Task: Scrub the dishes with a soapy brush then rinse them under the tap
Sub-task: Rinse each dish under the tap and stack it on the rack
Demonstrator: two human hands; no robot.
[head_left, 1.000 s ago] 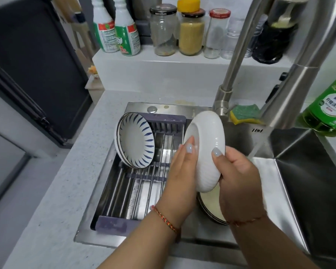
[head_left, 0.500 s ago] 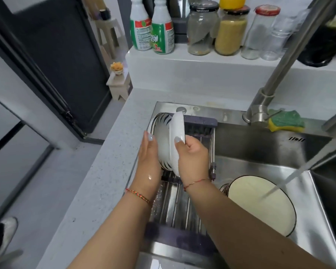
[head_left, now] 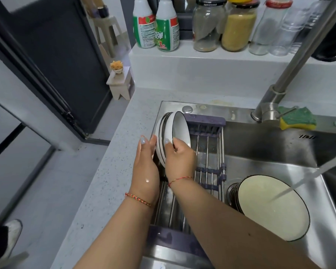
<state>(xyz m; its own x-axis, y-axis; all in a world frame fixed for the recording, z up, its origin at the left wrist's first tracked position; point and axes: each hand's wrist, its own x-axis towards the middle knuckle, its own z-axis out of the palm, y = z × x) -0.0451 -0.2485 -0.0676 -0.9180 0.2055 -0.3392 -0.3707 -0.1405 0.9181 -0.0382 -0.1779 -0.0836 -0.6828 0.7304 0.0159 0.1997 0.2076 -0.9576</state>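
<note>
A white bowl [head_left: 180,129] with a dark rim stands on edge at the far left end of the drying rack [head_left: 208,152], leaning against other upright bowls [head_left: 160,136]. My right hand [head_left: 179,158] grips the white bowl's lower edge, thumb on its rim. With straight fingers, my left hand [head_left: 145,164] lies flat against the outer side of the stacked bowls. In the sink basin [head_left: 291,158] lies a cream plate [head_left: 272,206] on other dishes, and water from the tap [head_left: 291,61] streams onto it. No brush is in view.
A green and yellow sponge [head_left: 297,119] lies behind the tap base. Two spray bottles [head_left: 155,26] and several jars [head_left: 239,24] stand on the back ledge. The speckled counter [head_left: 113,181] runs along the left of the sink. A small stool [head_left: 120,84] stands on the floor.
Both hands carried the white bowl from over the sink leftward to the rack and set it on edge against the other bowls. The camera view swung left with it.
</note>
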